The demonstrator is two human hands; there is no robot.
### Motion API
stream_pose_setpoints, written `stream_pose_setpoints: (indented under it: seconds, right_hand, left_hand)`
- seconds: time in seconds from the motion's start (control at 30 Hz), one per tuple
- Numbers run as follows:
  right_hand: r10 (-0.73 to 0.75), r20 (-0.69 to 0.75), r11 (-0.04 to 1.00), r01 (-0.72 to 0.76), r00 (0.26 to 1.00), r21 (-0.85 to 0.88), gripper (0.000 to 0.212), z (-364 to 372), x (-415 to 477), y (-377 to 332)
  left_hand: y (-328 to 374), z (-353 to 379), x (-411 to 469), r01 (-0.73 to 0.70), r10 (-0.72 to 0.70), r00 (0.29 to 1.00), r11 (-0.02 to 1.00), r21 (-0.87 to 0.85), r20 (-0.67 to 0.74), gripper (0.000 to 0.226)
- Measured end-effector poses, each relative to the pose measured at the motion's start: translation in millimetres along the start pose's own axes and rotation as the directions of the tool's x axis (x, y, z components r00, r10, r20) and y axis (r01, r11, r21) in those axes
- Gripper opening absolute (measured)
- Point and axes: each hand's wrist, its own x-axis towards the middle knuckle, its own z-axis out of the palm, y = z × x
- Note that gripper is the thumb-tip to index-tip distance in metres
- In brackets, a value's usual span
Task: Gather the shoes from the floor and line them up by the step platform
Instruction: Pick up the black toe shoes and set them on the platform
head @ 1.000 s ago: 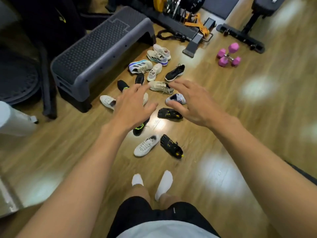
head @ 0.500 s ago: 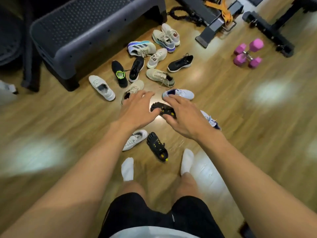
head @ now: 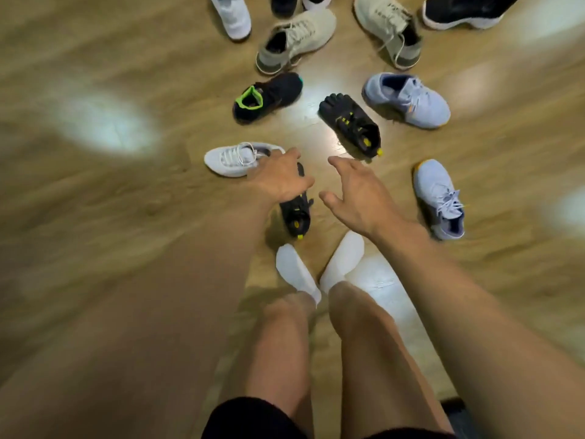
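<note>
Left hand (head: 280, 179) is down at the centre of the frame, fingers curled over the near black toe shoe (head: 296, 213); whether it has actually gripped it, I can't tell. Right hand (head: 354, 193) sits just beside it, fingers spread wide, holding nothing. Above the right hand lies the second black toe shoe (head: 351, 128) on the wooden floor (head: 95, 191). A white sneaker (head: 234, 158) lies just left of the left hand. Two pale blue sneakers, one upper right (head: 406, 99), one at mid right (head: 440, 198). More shoes crowd the top edge. White socks (head: 297, 274) at lower centre.
</note>
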Motion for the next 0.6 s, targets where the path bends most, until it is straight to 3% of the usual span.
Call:
stream_pose_setpoints:
  seconds: [0.13, 0.23, 0.43, 0.53, 0.6]
  right_hand:
    - [-0.085, 0.121, 0.995, 0.09, 0.989, -0.039, 0.062, 88, 54, 32]
    - [-0.122, 0.246, 0.987, 0.142, 0.962, -0.069, 0.061, 151, 103, 58]
    - [-0.179, 0.452, 0.918, 0.314, 0.874, -0.243, 0.085, 244, 185, 111]
    - [-0.147, 0.497, 0.912, 0.312, 0.855, -0.265, 0.102, 276, 215, 129]
    - [-0.129, 0.503, 0.922, 0.29, 0.855, -0.256, 0.113, 295, 227, 140]
  left_hand:
    - [-27, 73, 71, 0.004, -0.003, 0.998, 1.0, -0.018, 0.066, 0.05]
    - [-53, 133, 123, -0.028, 0.022, 0.995, 0.998, 0.06, 0.098, 0.044]
    - [-85, 239, 218, 0.108, -0.19, 0.926, 0.961, 0.253, 0.327, 0.097]
    - [-95, 269, 244, 0.063, -0.12, 0.966, 0.968, 0.242, 0.229, 0.126]
    - [-104, 283, 252, 0.011, -0.05, 0.99, 0.959, 0.284, 0.131, 0.133]
